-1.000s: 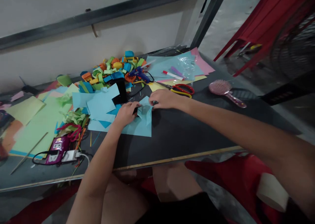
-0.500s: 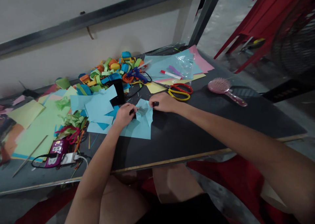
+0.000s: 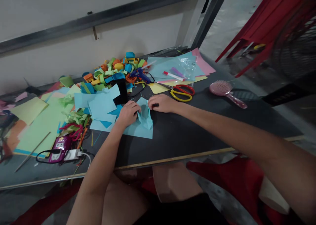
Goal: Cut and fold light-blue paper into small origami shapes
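A creased light blue paper (image 3: 145,114) stands between my two hands, above a flat blue sheet (image 3: 140,132) on the dark table. My left hand (image 3: 129,113) has its fingers closed on the creased paper's left edge. On the opposite edge, the fingers of my right hand (image 3: 160,103) pinch the same paper. A small dark object shows at each hand's fingers; what it is I cannot make out. Scissors (image 3: 182,92) with red and yellow handles lie just beyond my right hand.
Folded paper pieces (image 3: 116,70) and a blue glue gun (image 3: 141,75) lie at the back. Loose blue sheets (image 3: 101,104) and a purple device (image 3: 60,148) are on the left. A pink hairbrush (image 3: 225,90) lies at the right, near a red chair (image 3: 259,30).
The creased paper is folded narrower and more upright between my hands. My left hand has shifted slightly right, and the whole view has moved a little.
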`<state>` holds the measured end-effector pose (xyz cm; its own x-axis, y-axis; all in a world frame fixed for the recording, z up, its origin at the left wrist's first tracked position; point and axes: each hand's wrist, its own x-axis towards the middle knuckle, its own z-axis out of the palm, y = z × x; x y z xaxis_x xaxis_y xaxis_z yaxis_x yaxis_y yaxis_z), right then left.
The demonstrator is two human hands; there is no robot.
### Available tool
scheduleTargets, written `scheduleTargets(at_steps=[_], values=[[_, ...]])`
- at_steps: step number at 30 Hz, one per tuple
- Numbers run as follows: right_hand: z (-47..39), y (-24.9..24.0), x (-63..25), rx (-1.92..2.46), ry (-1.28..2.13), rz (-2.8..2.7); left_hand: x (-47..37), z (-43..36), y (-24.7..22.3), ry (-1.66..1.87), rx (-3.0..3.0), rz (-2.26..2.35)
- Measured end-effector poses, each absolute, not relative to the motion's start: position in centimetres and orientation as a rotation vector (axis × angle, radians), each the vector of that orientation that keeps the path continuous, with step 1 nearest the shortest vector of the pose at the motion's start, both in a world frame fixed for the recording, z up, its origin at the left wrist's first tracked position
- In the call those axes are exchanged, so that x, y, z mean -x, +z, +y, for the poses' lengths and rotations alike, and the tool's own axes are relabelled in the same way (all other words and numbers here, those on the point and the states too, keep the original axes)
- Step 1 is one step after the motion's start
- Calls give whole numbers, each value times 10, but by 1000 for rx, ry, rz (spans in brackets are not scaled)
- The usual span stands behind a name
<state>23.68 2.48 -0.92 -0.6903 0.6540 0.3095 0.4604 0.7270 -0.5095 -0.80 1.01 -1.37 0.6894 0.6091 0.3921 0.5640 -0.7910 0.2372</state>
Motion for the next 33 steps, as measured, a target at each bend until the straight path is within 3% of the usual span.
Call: scheduleTargets(at_steps=[15,33], values=[[1,-6,-239,757,333,-2628,6,5,-5,462,-2820,990],[-11,-11,-240,649,651,-2439,18,10,2,427,-2506,818]])
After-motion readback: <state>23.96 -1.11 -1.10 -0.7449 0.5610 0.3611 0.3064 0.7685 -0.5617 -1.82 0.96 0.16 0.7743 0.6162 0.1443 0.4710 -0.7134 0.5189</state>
